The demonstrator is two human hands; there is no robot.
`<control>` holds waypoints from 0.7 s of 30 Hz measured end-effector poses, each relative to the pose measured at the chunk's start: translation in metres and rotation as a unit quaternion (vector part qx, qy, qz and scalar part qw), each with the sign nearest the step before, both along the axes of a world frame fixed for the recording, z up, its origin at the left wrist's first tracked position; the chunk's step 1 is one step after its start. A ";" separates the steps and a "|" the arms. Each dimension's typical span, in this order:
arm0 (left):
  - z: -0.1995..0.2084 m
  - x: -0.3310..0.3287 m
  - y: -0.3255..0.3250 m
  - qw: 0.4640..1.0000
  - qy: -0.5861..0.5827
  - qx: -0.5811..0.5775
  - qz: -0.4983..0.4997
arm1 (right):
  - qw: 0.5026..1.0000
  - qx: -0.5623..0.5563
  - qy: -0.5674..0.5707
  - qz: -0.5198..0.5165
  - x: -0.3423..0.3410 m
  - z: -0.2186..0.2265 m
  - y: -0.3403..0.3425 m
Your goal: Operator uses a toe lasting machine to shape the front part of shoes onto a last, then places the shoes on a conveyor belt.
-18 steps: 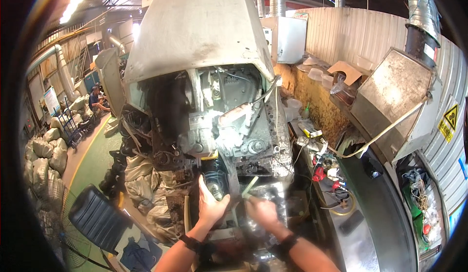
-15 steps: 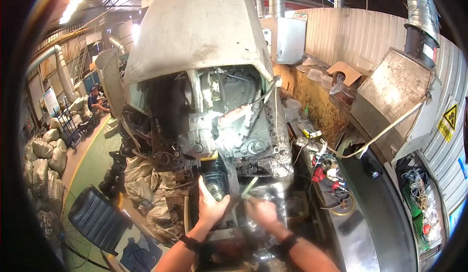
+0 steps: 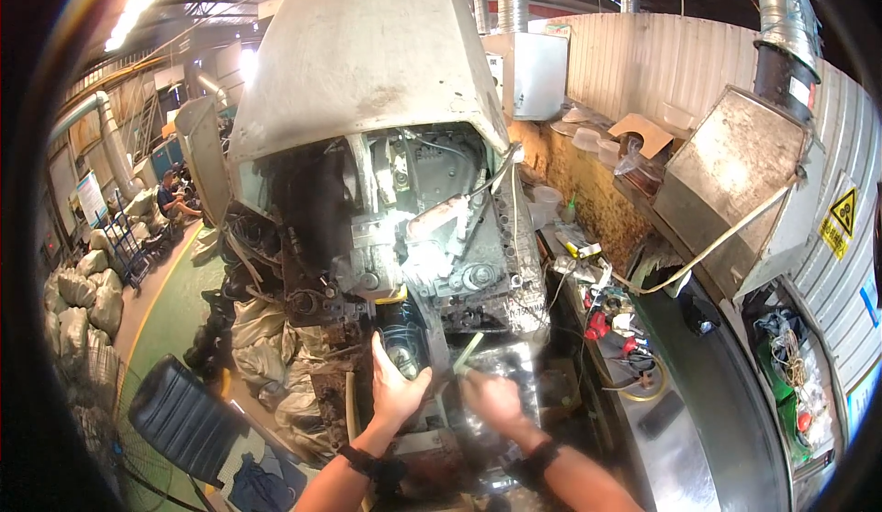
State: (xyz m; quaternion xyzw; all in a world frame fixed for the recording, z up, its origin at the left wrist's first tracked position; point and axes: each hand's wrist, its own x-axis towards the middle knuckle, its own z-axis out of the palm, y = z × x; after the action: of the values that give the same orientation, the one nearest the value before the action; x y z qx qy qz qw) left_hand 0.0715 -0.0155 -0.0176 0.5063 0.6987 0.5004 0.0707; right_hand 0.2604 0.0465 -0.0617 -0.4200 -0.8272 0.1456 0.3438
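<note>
My left hand (image 3: pixel 397 391) is closed around the side of a dark, glossy, rounded piece (image 3: pixel 401 330) with a paler near end. Its exact kind I cannot make out. The far end of this piece lies under the front of a grimy machine (image 3: pixel 464 273), by a yellow part. In my right hand (image 3: pixel 494 402), the fingers are curled in a fist round a pale green stick (image 3: pixel 468 353), whose end sticks up past them. What the rest of the stick looks like is hidden by the hand. Shiny clear film or metal (image 3: pixel 514 370) lies beside my right hand.
A big pale hood (image 3: pixel 367 62) covers the machine. On the right, a side ledge (image 3: pixel 597 351) carries red and black tools, by a dark belt (image 3: pixel 698 374). Left of the machine lie pale sacks (image 3: pixel 262 347) and a black chair (image 3: pixel 184 411). A person (image 3: pixel 175 195) sits far left.
The whole view has shifted slightly. Both hands keep nearly the same place and grip, the left on the dark piece and the right on the green stick.
</note>
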 end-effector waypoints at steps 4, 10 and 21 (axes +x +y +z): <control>0.002 0.000 -0.001 1.000 -0.011 -0.006 -0.004 | 1.000 0.000 -0.007 -0.002 0.000 -0.003 0.000; 0.003 0.001 -0.004 1.000 -0.016 -0.014 -0.008 | 1.000 0.021 -0.008 -0.003 0.000 -0.006 -0.001; 0.004 -0.005 0.000 0.999 -0.012 0.007 -0.031 | 0.999 0.033 -0.017 -0.030 -0.003 0.002 0.001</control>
State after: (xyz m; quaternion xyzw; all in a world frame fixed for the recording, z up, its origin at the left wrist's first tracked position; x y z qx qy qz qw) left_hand 0.0665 -0.0160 -0.0137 0.5217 0.6788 0.5087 0.0910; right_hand 0.2570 0.0478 -0.0601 -0.4353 -0.8244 0.1006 0.3474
